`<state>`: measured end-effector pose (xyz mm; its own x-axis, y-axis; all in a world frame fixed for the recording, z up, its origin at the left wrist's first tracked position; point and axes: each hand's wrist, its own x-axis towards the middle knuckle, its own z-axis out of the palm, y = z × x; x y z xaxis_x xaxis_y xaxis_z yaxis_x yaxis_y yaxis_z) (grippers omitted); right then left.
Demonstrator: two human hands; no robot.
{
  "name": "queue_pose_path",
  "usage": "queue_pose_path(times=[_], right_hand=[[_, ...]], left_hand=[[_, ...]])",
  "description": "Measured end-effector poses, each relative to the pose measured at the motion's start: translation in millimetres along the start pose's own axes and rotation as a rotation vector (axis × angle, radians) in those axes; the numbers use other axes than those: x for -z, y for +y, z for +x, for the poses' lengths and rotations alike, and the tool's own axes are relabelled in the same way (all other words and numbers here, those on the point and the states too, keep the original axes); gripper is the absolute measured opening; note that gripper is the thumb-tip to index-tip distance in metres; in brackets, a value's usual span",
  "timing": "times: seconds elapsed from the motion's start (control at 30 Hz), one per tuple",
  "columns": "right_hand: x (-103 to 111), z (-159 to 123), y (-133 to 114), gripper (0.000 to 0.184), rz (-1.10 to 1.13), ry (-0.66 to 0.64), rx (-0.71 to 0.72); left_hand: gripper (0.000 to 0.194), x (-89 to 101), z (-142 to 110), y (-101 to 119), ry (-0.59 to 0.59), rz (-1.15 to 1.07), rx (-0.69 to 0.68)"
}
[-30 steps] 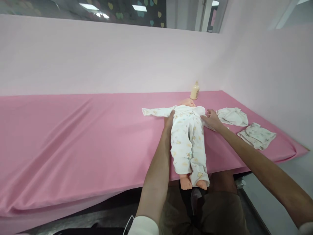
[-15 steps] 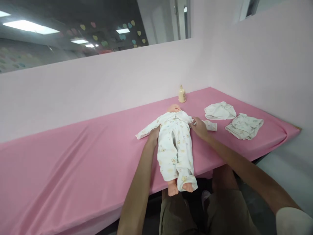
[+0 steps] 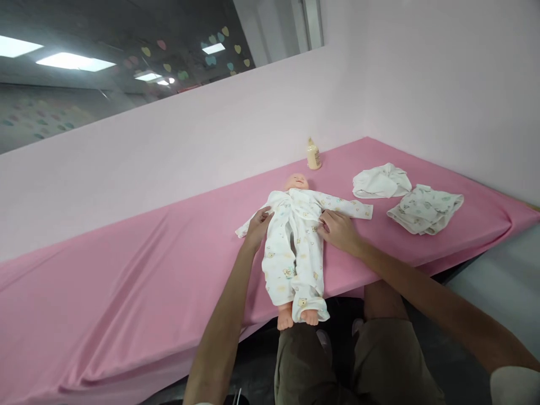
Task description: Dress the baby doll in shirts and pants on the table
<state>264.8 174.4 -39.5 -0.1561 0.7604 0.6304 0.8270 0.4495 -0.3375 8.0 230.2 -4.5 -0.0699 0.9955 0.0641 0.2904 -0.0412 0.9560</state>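
Observation:
A baby doll lies on its back, head towards the wall, its feet reaching past the table's front edge. It wears a white printed long-sleeved top and matching baby pants. One pant leg covers most of a foot; the other ends at the ankle. At the left side of the waist, my left hand has its fingers curled on the edge of the pants. My right hand pinches the pants' cloth at the opposite side of the waist. The fingertips are partly hidden by cloth.
A pink cloth covers the table. A cream pump bottle stands near the wall beyond the doll's head. To the right lie a folded white cloth and a folded printed garment. Walls border the back and right.
Both hands have shifted at the waist, the left one coming up more over the side. The doll's face and the right-hand sleeve show more fully. The camera view has tilted slightly.

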Motion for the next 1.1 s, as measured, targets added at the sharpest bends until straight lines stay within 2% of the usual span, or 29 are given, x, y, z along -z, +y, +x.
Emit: queue_pose_path(times=[0.07, 0.2, 0.3, 0.4, 0.5, 0.6, 0.7, 0.8, 0.9, 1.0, 1.1], right_hand=[[-2, -2, -2, 0.01, 0.018, 0.011, 0.022], [-3, 0, 0, 0.011, 0.044, 0.035, -0.022], [-4, 0, 3, 0.009, 0.081, 0.044, -0.081], [-7, 0, 4, 0.026, 0.084, 0.084, -0.099], [-10, 1, -1, 0.034, 0.045, 0.162, -0.045], [-10, 9, -11, 0.033, 0.009, 0.222, 0.042], [-8, 24, -24, 0.028, -0.027, 0.211, 0.096], [-8, 41, -34, 0.02, -0.031, 0.147, 0.093], [-12, 47, -38, 0.019, 0.041, 0.12, 0.082], [-20, 40, -38, 0.016, 0.136, 0.152, 0.174], [-24, 29, -39, 0.015, 0.221, 0.219, 0.277]], left_hand=[[0.053, 2.9, 4, -2, 0.023, 0.005, -0.008], [0.061, 6.1, 5, 2, 0.022, -0.048, -0.021], [0.047, 4.8, 3, 8, -0.005, 0.002, 0.005], [0.043, 1.1, 4, 13, 0.017, 0.057, 0.021], [0.03, -3.2, 8, 16, 0.018, 0.061, -0.021], [0.023, -4.2, 12, 20, 0.03, -0.021, -0.085], [0.014, 0.9, 9, 28, 0.077, -0.16, -0.138], [0.013, 9.0, -7, 30, 0.071, -0.092, -0.248], [0.016, 13.5, -29, 23, 0.033, 0.162, -0.402], [0.015, 13.0, -46, 12, -0.006, 0.447, -0.658], [0.015, 12.6, -52, 6, -0.018, 0.587, -0.894]])
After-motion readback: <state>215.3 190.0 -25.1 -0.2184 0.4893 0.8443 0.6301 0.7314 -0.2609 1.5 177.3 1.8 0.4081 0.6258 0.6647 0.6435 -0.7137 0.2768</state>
